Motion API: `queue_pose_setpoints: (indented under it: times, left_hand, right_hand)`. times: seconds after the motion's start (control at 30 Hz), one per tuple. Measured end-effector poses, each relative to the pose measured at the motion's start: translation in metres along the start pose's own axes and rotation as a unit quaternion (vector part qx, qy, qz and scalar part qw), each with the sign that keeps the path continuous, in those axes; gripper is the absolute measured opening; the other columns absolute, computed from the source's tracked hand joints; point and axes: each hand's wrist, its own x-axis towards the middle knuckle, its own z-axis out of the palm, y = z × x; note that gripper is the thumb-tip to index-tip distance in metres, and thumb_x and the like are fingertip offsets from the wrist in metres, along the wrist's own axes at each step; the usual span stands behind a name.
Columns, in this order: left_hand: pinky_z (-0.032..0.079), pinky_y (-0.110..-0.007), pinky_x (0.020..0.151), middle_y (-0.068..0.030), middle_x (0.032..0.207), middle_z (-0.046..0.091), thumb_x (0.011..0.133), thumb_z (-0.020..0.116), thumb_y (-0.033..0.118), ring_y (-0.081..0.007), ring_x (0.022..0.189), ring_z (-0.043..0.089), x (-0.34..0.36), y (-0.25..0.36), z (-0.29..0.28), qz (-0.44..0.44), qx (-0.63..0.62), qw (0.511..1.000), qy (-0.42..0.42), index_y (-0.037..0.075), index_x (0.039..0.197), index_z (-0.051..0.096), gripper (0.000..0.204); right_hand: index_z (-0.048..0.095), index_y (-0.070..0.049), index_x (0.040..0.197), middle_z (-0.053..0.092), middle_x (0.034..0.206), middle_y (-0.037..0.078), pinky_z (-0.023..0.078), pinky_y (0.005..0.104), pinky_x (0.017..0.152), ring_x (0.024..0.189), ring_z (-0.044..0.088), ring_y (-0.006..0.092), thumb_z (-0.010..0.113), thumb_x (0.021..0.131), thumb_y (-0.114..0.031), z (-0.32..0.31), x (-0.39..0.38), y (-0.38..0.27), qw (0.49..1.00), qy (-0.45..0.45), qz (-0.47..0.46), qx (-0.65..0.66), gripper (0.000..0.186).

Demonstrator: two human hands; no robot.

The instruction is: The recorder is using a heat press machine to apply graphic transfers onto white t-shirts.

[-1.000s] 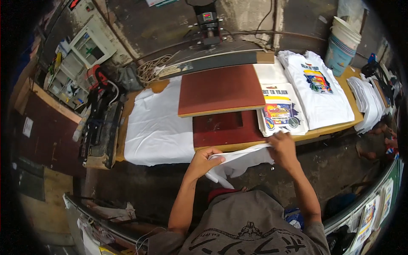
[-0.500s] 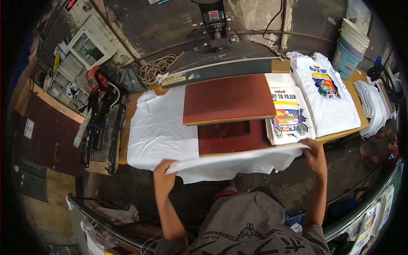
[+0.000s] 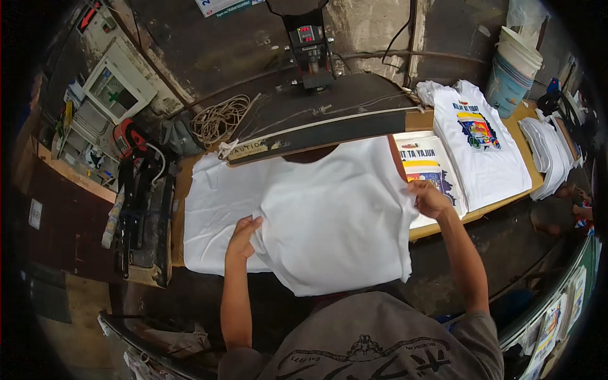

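A plain white T-shirt [image 3: 335, 221] is spread over the red-brown board of the heat press, its neckline toward the press's dark upper plate [image 3: 335, 128]. My left hand [image 3: 242, 236] is closed on the shirt's left side, and my right hand [image 3: 430, 199] grips its right side. The shirt's lower edge hangs over the front. Only a narrow strip of the board [image 3: 399, 163] shows beside the shirt. To the left lies more white cloth [image 3: 206, 221]. Close to my right hand is a stack of colour-printed sheets [image 3: 421, 152].
Printed white T-shirts [image 3: 503, 177] lie stacked on the right, with folded white cloth [image 3: 548, 152] and nested buckets [image 3: 513, 76] beyond. Coiled rope [image 3: 221, 120] sits behind on the left. A black metal device [image 3: 145, 221] stands at the left end.
Both hands have moved away from me and closer together, carrying the T-shirt from the front edge onto the red-brown board, which it now mostly covers. The view has shifted slightly.
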Motion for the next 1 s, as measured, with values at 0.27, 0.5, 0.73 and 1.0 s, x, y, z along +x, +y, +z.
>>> queue_pose_setpoints:
  times: [0.27,0.5,0.73,1.0]
  left_hand:
    - [0.050,-0.034,0.088,-0.0143,0.116,0.059,0.090,0.061,0.007,-0.0211,0.103,0.060,-0.065,0.002,0.022,0.052,-0.017,0.989,0.140,-0.003,0.129,0.046,0.043]
    - [0.046,-0.036,0.097,-0.0196,0.121,0.057,0.085,0.056,-0.007,-0.0236,0.109,0.058,-0.170,0.043,0.065,0.189,0.039,0.980,0.054,-0.004,0.139,0.037,0.058]
    - [0.047,-0.029,0.092,-0.0146,0.120,0.059,0.084,0.057,-0.008,-0.0192,0.103,0.060,-0.085,0.090,0.071,0.260,0.118,0.951,0.117,-0.006,0.123,0.055,0.039]
    - [0.051,-0.028,0.088,-0.0143,0.114,0.061,0.083,0.053,-0.012,-0.0187,0.098,0.062,-0.051,0.058,0.046,0.226,0.067,0.971,0.052,-0.005,0.124,0.055,0.041]
  right_hand:
    - [0.057,-0.008,0.092,0.061,0.085,0.000,0.046,0.0244,0.072,0.078,0.057,0.0081,0.059,0.092,-0.010,0.007,-0.067,-0.011,0.979,0.096,-0.180,0.002,0.004]
    - [0.065,0.008,0.108,0.068,0.088,0.014,0.050,0.0242,0.069,0.078,0.064,0.0171,0.056,0.077,0.012,-0.044,-0.178,-0.065,0.942,-0.053,-0.318,-0.093,0.032]
    - [0.068,0.005,0.101,0.068,0.090,0.011,0.050,0.0237,0.067,0.074,0.063,0.0135,0.068,0.079,0.000,0.044,-0.105,-0.123,0.924,0.149,-0.263,-0.234,0.022]
    - [0.069,0.002,0.100,0.068,0.086,0.009,0.052,0.0242,0.064,0.070,0.063,0.0124,0.066,0.079,0.004,0.008,-0.077,-0.080,0.960,0.087,-0.249,-0.091,0.021]
